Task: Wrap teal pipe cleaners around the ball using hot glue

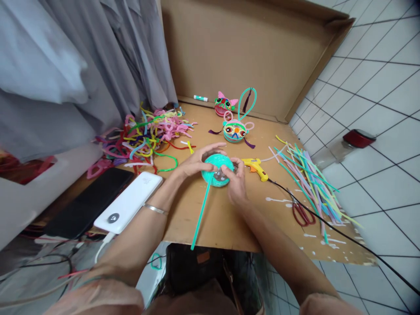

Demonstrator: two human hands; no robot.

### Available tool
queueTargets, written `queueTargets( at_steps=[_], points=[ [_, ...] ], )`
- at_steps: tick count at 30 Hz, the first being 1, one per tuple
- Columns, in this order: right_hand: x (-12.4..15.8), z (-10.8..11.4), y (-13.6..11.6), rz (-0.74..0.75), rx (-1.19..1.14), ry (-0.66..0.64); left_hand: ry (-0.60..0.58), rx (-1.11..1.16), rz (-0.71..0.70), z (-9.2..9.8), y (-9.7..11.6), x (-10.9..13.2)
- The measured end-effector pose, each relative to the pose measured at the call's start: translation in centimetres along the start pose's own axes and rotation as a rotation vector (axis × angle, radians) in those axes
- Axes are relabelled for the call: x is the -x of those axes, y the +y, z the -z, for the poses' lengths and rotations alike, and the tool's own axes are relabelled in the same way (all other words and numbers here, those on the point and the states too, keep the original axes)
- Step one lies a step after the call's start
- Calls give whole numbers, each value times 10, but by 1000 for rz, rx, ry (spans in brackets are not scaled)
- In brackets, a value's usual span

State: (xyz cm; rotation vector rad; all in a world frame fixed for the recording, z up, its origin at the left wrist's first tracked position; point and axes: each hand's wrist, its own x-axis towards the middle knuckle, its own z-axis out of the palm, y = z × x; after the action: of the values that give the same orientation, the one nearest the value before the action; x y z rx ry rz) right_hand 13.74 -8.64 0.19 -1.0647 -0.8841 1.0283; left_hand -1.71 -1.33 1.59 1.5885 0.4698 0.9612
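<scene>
Both hands meet over a round teal shape [215, 168] wound from pipe cleaner, held above the cardboard sheet [226, 210]. My left hand [197, 161] cups its left and top side with curled fingers. My right hand [235, 181] pinches its right front with thumb and fingers pressed together. A loose teal pipe cleaner tail [201, 214] runs from the shape down toward me. A yellow glue gun [255, 167] lies just right of my right hand.
Two finished pipe-cleaner faces [234, 130] [224, 104] stand behind. A tangle of coloured pipe cleaners [147, 135] lies at the left, straight ones [308, 179] at the right with red scissors [302, 213]. A white power bank [129, 202] and black phone [88, 202] sit near left.
</scene>
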Motion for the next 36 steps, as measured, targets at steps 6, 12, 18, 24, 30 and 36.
queueTargets(
  at_steps=[6, 12, 18, 24, 30, 36],
  points=[
    [6, -4, -1, -33, 19, 17, -61, -57, 55, 15, 4, 3],
    [-4, 0, -5, -85, -107, -37, -48, -167, 166, 15, 11, 5],
    [-25, 21, -9, 128, 310, -138, 58, -186, 215, 13, 9, 3],
    [-58, 66, -32, 211, 1472, 166, 299, -12, 235, 6, 7, -2],
    [-69, 83, -35, -77, 1681, 76, 457, 158, 152, 6, 11, -4],
    [-72, 87, -33, -62, 1570, 113, 420, 135, 143, 7, 6, -5]
  ],
)
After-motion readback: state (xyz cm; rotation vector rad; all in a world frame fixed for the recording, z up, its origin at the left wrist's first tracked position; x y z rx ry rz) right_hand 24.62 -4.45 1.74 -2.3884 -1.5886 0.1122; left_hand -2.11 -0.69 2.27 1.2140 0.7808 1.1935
